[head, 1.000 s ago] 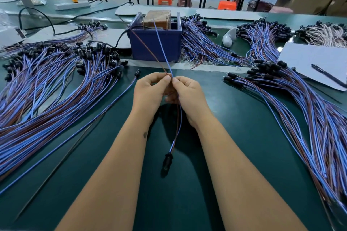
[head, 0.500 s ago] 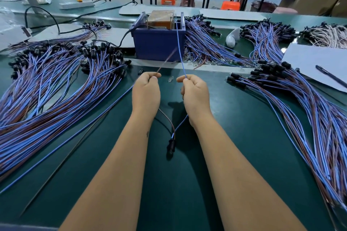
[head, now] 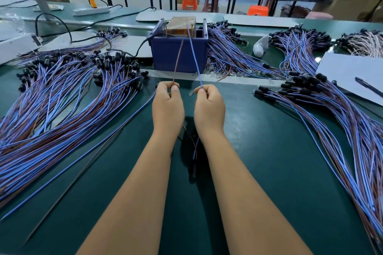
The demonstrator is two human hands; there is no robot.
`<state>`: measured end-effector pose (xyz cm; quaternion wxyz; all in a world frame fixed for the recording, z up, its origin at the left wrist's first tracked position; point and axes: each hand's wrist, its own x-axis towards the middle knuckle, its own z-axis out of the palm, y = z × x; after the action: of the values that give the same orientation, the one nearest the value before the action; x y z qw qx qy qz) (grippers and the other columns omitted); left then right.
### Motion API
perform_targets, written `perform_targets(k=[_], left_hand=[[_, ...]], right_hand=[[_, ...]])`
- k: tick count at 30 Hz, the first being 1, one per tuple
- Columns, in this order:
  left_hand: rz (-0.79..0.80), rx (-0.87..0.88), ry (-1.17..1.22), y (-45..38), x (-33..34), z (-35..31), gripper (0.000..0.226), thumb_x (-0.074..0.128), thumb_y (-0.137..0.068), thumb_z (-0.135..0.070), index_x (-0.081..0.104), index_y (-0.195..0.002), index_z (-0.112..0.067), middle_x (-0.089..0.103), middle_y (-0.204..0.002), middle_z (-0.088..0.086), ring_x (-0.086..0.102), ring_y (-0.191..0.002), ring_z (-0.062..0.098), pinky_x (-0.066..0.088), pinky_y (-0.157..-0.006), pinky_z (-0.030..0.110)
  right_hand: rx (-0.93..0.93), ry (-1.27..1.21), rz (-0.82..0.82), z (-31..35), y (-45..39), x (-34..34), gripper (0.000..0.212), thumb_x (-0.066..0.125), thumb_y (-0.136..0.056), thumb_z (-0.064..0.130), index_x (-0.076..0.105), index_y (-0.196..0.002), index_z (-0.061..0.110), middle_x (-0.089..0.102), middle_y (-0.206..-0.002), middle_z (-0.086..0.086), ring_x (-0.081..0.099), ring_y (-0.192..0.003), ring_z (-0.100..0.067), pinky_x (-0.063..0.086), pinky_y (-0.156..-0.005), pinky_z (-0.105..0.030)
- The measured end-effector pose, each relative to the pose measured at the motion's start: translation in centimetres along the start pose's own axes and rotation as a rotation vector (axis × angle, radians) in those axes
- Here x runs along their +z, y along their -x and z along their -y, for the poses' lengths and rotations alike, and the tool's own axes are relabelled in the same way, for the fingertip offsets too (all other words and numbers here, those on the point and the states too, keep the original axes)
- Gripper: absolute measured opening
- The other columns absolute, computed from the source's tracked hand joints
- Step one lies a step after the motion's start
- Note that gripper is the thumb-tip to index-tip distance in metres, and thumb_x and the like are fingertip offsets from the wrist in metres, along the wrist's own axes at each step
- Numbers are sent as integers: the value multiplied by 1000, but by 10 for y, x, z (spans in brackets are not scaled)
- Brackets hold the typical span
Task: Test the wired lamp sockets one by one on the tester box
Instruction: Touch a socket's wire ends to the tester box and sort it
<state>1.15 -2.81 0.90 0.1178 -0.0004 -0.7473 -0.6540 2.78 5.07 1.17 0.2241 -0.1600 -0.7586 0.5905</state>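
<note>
Black lamp socket (head: 194,168) is now dangling low between the forearms, partly hidden. Left hand (head: 167,104) is pinching the thin brown lead (head: 178,59), right hand (head: 209,105) the thin blue lead (head: 194,56); hands are now spread apart, lead tips reaching the far blue tester box (head: 179,53), so contact is likely starting.

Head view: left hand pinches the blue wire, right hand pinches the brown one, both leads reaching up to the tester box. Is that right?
Not quite: the colours are swapped. In the head view the left hand pinches the brown wire and the right hand pinches the blue wire. Both leads do reach up to the tester box.
</note>
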Motion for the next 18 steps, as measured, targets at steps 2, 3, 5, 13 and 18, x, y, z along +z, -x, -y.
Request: perform_targets(k=[2,3,5,13,18], left_hand=[[-2,-4,34,-2,-3,0,18,38,-103,-21,51,-94,-30,47,-62,-5,38,-51,12,36,-52,29],[-9,-9,48,-4,-5,0,19,37,-103,-20,52,-94,-29,47,-60,-6,38,-48,10,35,-49,25],[-33,-26,63,-6,-9,1,21,37,-102,-18,53,-95,-30,49,-59,-7,40,-47,7,36,-48,21],[-57,-41,72,-8,-11,4,21,37,-102,-18,54,-98,-30,53,-53,-10,43,-51,7,39,-56,28],[-68,-48,62,-8,-11,4,20,37,-102,-19,53,-100,-31,55,-50,-14,45,-54,7,40,-58,28]], right_hand=[[13,-8,-27,0,-2,-2,25,41,-98,19,51,-78,28,56,-67,3,50,-63,-17,38,-57,-32],[20,-9,-30,-1,-2,-3,25,40,-98,19,50,-77,28,58,-68,-1,52,-63,-20,40,-59,-34],[19,0,-26,-1,-1,-4,26,40,-99,20,50,-77,29,60,-69,-4,52,-63,-21,43,-59,-35],[-7,-3,15,-1,1,-5,22,43,-98,19,57,-84,29,55,-64,3,49,-60,-17,42,-58,-32],[-16,-13,31,-1,2,-5,19,44,-98,20,62,-92,26,51,-62,8,48,-61,-16,48,-64,-37]])
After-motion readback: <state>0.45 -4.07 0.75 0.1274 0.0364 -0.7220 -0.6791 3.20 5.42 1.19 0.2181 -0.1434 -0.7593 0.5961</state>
